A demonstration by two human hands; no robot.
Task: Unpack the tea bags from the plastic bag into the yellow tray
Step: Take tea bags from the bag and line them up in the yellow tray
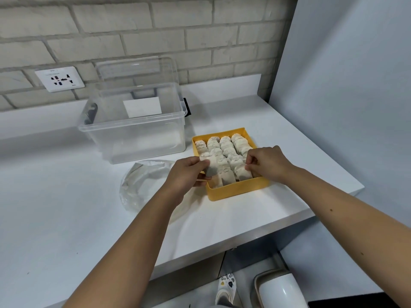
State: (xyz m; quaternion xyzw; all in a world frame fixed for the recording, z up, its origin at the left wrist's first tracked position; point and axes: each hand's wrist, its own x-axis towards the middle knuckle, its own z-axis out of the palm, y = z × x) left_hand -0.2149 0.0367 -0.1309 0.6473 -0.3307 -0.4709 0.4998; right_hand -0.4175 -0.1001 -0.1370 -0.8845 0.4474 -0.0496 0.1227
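Both forearms (pixel 124 252) reach across the table (pixel 66 207) to the yellow tray (pixel 235 192), where the tea bags (pixel 224 150) stand overlapped in tight rows, probably so all fit. The left hand (pixel 186 172) pinches one at the near left corner, the right hand (pixel 266 162) pinches another at the near right; the plastic bag (pixel 144 183) lies slack beside the tray.

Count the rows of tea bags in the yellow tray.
4, side by side across the yellow tray: leftmost row, second row, third row, rightmost row. The left hand and right hand hide parts of them.
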